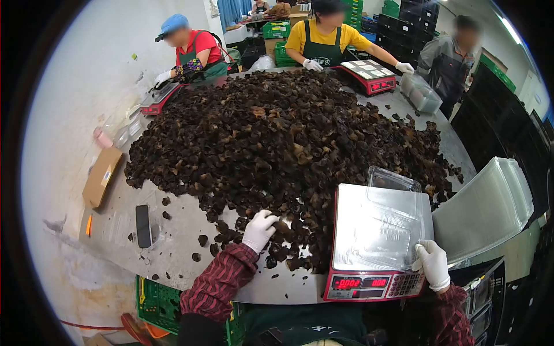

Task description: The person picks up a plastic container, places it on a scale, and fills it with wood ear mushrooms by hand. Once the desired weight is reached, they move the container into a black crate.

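A large heap of dark brown wood ear mushrooms [277, 132] covers much of the metal table. At its near edge is my left hand [259, 232] in a white glove, fingers curled onto the mushrooms; their tips are partly hidden. To the right stands a red digital scale [369, 282] with a silver weighing plate and lit red digits. A clear plastic container [389, 222] lies on the plate, hard to make out through glare. My right hand [432, 265], also gloved, pinches the container's near right corner at the plate's edge.
A tall nested stack of clear containers [485, 210] leans right of the scale. A phone [143, 226], cardboard box [102, 177] and orange cutter [88, 225] lie at left. Co-workers stand around the table's far side with two red scales [369, 78]. Black crates [502, 132] line the right.
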`<state>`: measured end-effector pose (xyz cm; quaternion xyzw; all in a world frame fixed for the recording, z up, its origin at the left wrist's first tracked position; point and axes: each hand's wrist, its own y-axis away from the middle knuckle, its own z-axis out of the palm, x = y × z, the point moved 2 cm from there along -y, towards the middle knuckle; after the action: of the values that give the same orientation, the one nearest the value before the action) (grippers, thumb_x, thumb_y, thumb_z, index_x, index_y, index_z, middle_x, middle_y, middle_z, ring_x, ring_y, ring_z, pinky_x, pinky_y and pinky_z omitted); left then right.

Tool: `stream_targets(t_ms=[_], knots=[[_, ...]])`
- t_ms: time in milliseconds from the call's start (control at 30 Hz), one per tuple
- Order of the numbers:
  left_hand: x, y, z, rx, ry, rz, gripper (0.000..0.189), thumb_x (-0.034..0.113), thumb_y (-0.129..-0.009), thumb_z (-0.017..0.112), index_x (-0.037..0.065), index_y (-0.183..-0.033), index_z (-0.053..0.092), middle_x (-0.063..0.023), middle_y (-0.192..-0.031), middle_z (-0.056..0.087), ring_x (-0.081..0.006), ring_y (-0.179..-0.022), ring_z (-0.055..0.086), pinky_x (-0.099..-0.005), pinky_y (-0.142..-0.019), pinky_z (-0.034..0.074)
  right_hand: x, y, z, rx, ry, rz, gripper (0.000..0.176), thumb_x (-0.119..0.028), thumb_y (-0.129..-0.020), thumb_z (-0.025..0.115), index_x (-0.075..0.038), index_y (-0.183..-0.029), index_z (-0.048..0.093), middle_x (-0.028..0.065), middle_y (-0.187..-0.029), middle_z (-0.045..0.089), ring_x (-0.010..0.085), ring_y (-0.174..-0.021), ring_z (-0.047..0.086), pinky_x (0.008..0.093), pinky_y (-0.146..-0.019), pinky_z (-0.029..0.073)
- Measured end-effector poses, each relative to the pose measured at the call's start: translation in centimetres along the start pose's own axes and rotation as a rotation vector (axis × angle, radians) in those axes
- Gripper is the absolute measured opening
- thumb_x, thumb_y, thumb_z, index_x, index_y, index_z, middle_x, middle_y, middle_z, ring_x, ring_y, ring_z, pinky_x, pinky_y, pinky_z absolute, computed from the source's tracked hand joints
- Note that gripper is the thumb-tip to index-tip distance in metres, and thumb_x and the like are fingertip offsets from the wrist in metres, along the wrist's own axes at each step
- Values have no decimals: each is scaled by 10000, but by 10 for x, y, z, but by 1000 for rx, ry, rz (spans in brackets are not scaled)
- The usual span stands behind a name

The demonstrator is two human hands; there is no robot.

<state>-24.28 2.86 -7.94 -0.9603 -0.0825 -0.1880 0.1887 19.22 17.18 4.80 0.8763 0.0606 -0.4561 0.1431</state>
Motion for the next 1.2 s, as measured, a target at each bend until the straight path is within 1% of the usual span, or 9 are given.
stream_targets(t_ms=[200, 300, 533, 633, 867, 933, 1000, 1133, 1200], knots=[[14, -37, -31, 286, 396, -141, 169, 18, -674, 651, 45, -841, 661, -102, -852, 606, -266, -820, 619, -316, -745, 494, 30, -9, 5, -38, 213, -235, 343, -148, -875, 632, 78, -1116, 543, 88, -641, 604, 127, -528, 600, 258, -490, 471], [79, -69, -64, 285, 508, -48, 186, -1, -693, 642, 37, -874, 659, -107, -923, 613, -253, -861, 620, -305, -764, 497, 2, -1, 7, -99, 72, -47, 339, -133, -872, 625, 72, -1127, 542, 83, -642, 603, 119, -512, 596, 254, -470, 471], [244, -94, -41, 8, 330, 757, 141, 110, -712, 609, 80, -848, 582, -81, -975, 563, -235, -884, 585, -334, -751, 503, 3, 0, 10, -121, -37, 9, 312, -96, -873, 606, 63, -1133, 542, 66, -643, 605, 110, -498, 593, 237, -434, 461], [270, -90, -1, -209, 65, 836, 184, 149, -698, 641, 104, -875, 616, -77, -1006, 542, -241, -887, 564, -322, -730, 486, 5, 0, 12, -143, -55, 7, 325, -94, -873, 610, 59, -1151, 539, 62, -649, 599, 102, -516, 591, 239, -450, 459], [247, -93, -45, -264, 528, 745, 289, 174, -759, 643, 113, -1042, 630, -156, -1255, 517, -307, -1028, 561, -379, -842, 480, 7, 0, 10, -120, -50, -37, 296, -108, -888, 599, 47, -1136, 558, 56, -662, 596, 93, -524, 576, 236, -477, 458], [201, -103, -39, -244, 549, 494, 297, 160, -782, 633, 116, -1074, 611, -185, -1225, 527, -334, -1060, 546, -418, -886, 464, 2, 2, 10, -98, -97, -25, 281, -113, -893, 595, 48, -1122, 566, 58, -660, 598, 93, -523, 574, 238, -479, 458], [144, -111, -44, -132, 317, 377, 381, 218, -794, 647, 161, -1167, 594, -196, -1234, 531, -355, -1089, 530, -422, -919, 452, -2, 2, 8, -94, -67, 13, 260, -130, -901, 590, 44, -1093, 579, 66, -657, 601, 100, -520, 575, 246, -486, 462], [63, -78, -8, -370, -144, 47, 638, 466, -715, 722, 270, -1294, 537, -170, -1376, 422, -392, -1269, 380, -499, -991, 393, 16, -5, 9, -41, 69, -140, 254, -163, -885, 623, 29, -1050, 599, 123, -641, 609, 140, -544, 607, 284, -501, 466], [57, -61, -5, -477, -138, 177, 685, 510, -671, 744, 285, -1286, 543, -157, -1402, 388, -399, -1301, 336, -517, -1001, 377, -2, 1, 8, -37, 71, -136, 254, -174, -870, 644, 29, -1019, 605, 147, -647, 616, 171, -554, 623, 301, -521, 475]])
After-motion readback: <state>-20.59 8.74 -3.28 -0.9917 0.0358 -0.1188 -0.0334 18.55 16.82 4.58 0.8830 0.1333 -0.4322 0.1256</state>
